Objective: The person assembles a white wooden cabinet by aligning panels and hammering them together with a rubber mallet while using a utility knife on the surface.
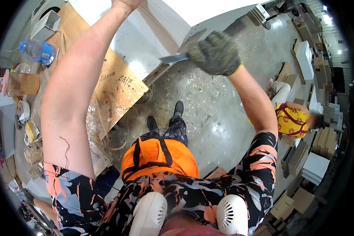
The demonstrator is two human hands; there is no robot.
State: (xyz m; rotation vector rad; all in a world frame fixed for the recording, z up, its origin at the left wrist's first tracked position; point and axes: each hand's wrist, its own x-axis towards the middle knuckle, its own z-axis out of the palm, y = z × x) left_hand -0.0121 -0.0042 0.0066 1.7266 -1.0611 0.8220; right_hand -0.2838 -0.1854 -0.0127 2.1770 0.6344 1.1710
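My right hand (215, 54) wears a dark grey-green work glove and is closed round a knife. The knife's metal blade (174, 58) points left, near the front edge of a large white-grey panel piece (135, 51) on the bench. My bare left hand (126, 4) reaches to the far end of that piece at the top of the view. Its fingers are cut off by the picture's edge, so their grip is hidden. A grey upright panel (220, 25) stands just beyond my right glove.
A wooden board (124, 84) forms the bench corner. On the left stand a blue-capped water bottle (37, 52) and a jar of amber liquid (23, 83). A person in a yellow top (291, 120) sits at right, near stacked boards (315, 168). Stained concrete floor (208, 114) lies below.
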